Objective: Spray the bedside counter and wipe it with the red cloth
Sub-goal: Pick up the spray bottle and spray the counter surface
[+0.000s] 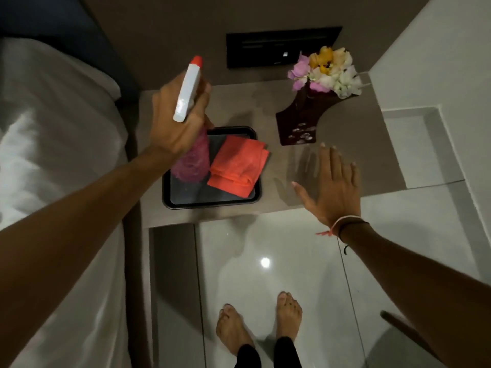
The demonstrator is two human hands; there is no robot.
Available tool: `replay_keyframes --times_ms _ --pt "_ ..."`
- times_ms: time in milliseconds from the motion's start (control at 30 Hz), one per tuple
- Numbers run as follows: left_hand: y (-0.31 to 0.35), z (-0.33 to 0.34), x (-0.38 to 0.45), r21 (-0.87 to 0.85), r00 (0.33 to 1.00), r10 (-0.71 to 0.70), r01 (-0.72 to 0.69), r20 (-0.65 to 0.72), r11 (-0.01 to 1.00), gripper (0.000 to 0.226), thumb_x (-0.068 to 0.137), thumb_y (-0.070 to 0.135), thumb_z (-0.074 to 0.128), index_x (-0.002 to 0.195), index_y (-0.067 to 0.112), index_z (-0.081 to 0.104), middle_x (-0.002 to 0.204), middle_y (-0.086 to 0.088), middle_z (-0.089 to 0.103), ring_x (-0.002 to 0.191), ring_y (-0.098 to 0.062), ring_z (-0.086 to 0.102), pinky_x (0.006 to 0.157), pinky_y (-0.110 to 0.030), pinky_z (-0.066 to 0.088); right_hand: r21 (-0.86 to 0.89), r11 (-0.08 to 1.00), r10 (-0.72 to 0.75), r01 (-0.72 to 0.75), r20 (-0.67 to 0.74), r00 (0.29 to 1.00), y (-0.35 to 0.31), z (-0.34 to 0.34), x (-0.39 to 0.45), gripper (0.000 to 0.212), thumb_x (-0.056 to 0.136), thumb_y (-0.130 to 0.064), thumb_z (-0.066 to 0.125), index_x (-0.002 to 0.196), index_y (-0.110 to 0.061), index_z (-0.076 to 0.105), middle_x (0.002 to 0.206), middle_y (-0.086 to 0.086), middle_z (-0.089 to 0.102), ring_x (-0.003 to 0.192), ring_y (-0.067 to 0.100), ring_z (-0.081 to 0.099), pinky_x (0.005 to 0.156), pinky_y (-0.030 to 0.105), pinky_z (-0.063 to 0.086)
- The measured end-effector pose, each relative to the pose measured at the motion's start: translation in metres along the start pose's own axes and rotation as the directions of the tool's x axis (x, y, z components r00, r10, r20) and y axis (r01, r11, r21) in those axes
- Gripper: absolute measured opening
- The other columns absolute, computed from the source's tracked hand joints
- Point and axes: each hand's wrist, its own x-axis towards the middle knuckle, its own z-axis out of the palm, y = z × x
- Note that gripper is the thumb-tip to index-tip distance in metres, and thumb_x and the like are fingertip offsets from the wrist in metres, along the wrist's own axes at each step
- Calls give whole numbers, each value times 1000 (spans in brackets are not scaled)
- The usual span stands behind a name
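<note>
Head cam: left hand [176,120] is wrapped around the spray bottle [189,155], nozzle aimed toward 12 o'clock over the bedside counter [342,144]. Right hand [332,187] hovers flat at the counter's 4 o'clock edge, fingers spread wide, holding nothing. Red cloth [237,166] sits folded in the black tray [212,203], vase [300,123] at its 1 o'clock.

One spray bottle [189,91] in the grip; below it one tray [211,204], one red cloth [237,166]; right, one vase [301,120].
</note>
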Motion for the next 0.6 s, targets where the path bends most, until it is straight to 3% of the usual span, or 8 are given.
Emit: replay_keyframes --times_ms 100,233,333,467,533,600 --pt "40 7 -17 8 997 44 -45 64 999 43 102 29 57 94 -12 64 91 -36 70 68 -48 69 60 -57 56 -61 998 -7 8 12 1000 26 -13 -6 104 85 -78 38 159 -9 15 161 26 29 149 42 31 118 64 25" --pt "74 39 -61 58 992 -32 25 123 998 42 104 33 59 75 3 62 73 -29 67 71 -44 68 76 -63 56 -103 995 -15 17 20 1000 54 -31 -17 106 84 -80 36 159 -10 11 162 27 27 150 42 27 119 66 22" --pt "79 71 -92 57 984 -104 96 145 994 36 103 32 62 71 16 61 60 -11 67 55 -18 72 60 -37 63 -91 995 -26 28 19 999 67 -38 -21 106 84 -79 39 159 -11 8 161 26 27 150 41 27 119 66 22" --pt "68 114 -123 32 952 -198 196 231 980 38 104 26 62 73 4 65 56 -22 66 46 -38 67 46 -53 59 -88 995 -45 48 28 999 87 -38 -27 106 83 -78 41 159 -11 9 160 26 30 149 40 30 119 64 24" --pt "60 130 -133 38 946 -236 233 222 972 40 104 24 62 69 2 63 51 -15 62 41 -30 65 41 -46 57 -94 994 -53 56 34 998 96 -35 -28 106 83 -78 41 159 -10 11 160 25 32 148 40 32 118 63 26" --pt "55 140 -138 79 945 -245 233 218 969 43 104 25 61 65 8 62 47 -4 59 34 -13 60 38 -33 52 -96 993 -59 62 41 997 103 -32 -29 106 82 -78 40 159 -11 12 160 23 32 148 39 33 118 62 27"
